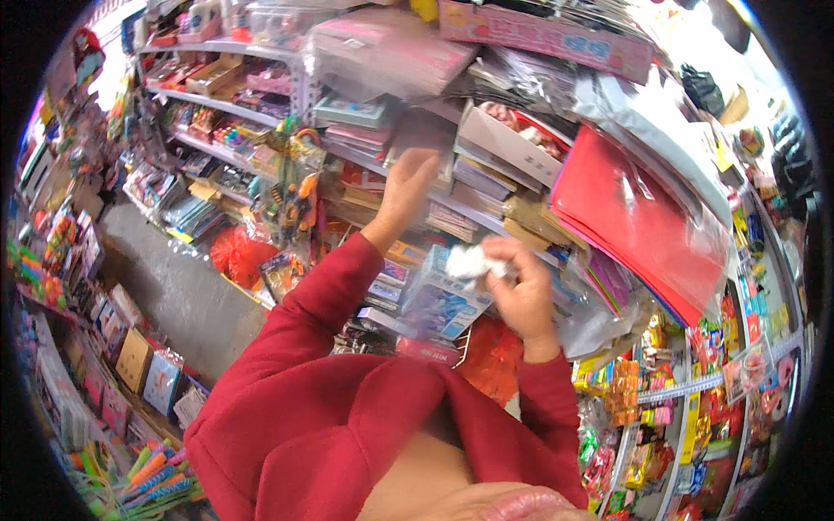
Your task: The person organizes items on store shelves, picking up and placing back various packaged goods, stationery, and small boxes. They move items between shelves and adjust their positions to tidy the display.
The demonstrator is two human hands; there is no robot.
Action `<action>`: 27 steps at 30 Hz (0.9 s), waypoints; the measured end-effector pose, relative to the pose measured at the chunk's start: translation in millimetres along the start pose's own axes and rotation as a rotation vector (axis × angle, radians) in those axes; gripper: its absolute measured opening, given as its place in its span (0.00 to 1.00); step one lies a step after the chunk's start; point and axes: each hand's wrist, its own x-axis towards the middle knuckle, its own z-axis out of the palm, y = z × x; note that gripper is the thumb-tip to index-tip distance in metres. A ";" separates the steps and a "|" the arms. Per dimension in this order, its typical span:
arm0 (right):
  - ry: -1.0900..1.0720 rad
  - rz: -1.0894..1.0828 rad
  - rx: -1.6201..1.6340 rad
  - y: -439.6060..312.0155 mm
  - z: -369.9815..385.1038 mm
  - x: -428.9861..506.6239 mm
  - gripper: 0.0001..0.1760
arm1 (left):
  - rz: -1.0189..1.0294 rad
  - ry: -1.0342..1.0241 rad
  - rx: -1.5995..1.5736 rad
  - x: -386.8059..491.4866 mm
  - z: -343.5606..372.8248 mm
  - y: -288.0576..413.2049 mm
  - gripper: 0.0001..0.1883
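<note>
My right hand grips a crumpled white cloth or tissue between thumb and fingers, above a blue picture box. Higher up and to the left, my left hand reaches to the shelf, at a dark, blurred flat item. Whether that hand holds the item cannot be told. Beside it lie a pale green box and a stack of pink items. A white open carton stands right of the left hand, and a plastic-wrapped pink pack lies above.
Red sheets in clear plastic jut out at the right. Metal shelves with small goods stand at the left, beside a grey floor aisle. A red plastic bag sits low by the shelf. Packaged snacks fill racks at the lower right.
</note>
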 end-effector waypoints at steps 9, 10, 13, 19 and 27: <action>0.356 -0.447 -0.250 -36.6 -0.1 189.2 0.16 | 0.867 0.190 0.873 51.1 -55.8 153.5 0.22; 0.359 -0.519 -0.298 -35.2 3.0 212.7 0.15 | 0.848 0.156 0.956 61.5 -61.8 164.1 0.22; 0.380 -0.585 -0.359 -22.3 21.7 276.2 0.14 | 0.905 0.056 1.194 95.0 -75.8 181.1 0.26; 0.017 -0.197 -0.465 23.7 61.9 332.5 0.16 | 0.721 -0.175 1.548 132.7 -81.4 158.3 0.36; -0.135 -0.129 -0.310 32.4 56.4 323.4 0.19 | 0.721 -0.182 1.601 145.5 -82.5 140.2 0.27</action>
